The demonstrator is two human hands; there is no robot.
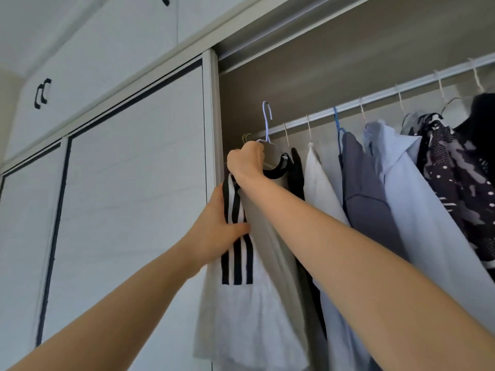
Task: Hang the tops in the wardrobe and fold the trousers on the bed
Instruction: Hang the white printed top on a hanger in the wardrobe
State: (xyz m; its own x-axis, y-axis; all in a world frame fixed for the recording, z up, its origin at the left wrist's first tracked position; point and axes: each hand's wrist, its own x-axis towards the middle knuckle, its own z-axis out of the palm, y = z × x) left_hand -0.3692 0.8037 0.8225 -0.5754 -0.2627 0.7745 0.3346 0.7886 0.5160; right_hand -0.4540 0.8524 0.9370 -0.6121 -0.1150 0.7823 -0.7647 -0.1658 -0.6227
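A white top (249,317) with three black stripes down its shoulder and a black collar hangs on a pale lilac hanger (267,121). The hanger's hook is raised just in front of the wardrobe rail (375,97), at the rail's left end. My right hand (246,162) grips the hanger and the top's neck from above. My left hand (217,226) holds the striped shoulder of the top, thumb across the stripes. Whether the hook sits on the rail cannot be told.
Several tops hang to the right on the rail: a black one (296,170), a white one (318,180), a grey one (367,194), a light blue one (417,199) and a dark patterned one (460,183). A white sliding door (128,183) stands at the left.
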